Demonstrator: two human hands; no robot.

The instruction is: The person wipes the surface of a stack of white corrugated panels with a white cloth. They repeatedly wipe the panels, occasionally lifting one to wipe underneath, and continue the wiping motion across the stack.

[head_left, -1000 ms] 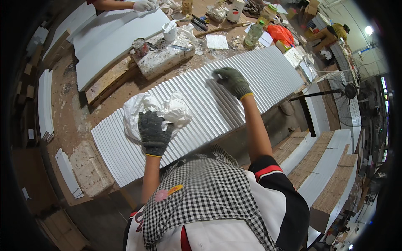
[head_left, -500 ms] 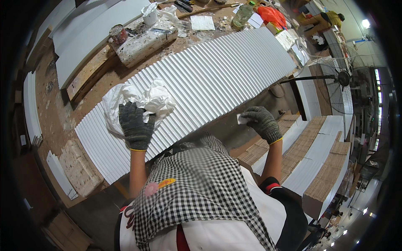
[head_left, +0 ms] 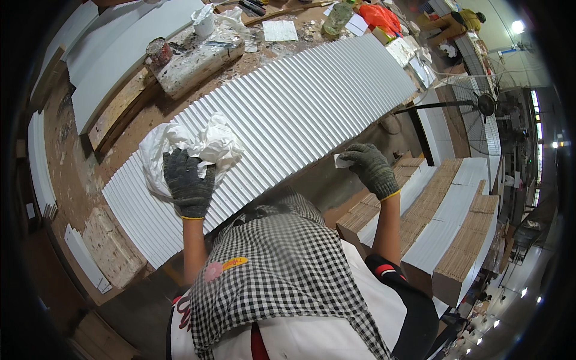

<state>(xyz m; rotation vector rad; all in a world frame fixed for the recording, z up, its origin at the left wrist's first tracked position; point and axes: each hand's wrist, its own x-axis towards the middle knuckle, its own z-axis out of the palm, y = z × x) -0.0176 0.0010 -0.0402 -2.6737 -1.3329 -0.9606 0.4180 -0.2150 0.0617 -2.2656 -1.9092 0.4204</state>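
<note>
A long row of narrow white slats [head_left: 288, 108], laid side by side, runs across the workbench from near left to far right. On its left part lies a crumpled white cloth [head_left: 222, 141]. My left hand [head_left: 189, 183], in a dark grey knit glove with a yellow cuff, rests on this cloth with its fingers stretched out flat. Off the bench's near edge, to the right, my gloved right hand [head_left: 373, 171] is raised. Its thumb and fingers pinch a small white piece [head_left: 342, 161], whose material I cannot make out.
Behind the slats stand a paint-stained white block [head_left: 198, 66], a red-stained can [head_left: 158, 51] and a white cup [head_left: 203, 23]. A bottle [head_left: 338, 18] and a red bag [head_left: 381, 21] lie farther back. At right are a black fan [head_left: 486, 105] and stacked boards [head_left: 441, 210].
The whole view has shifted slightly. My right hand has risen a little with the small white piece; my left hand stays on the cloth.
</note>
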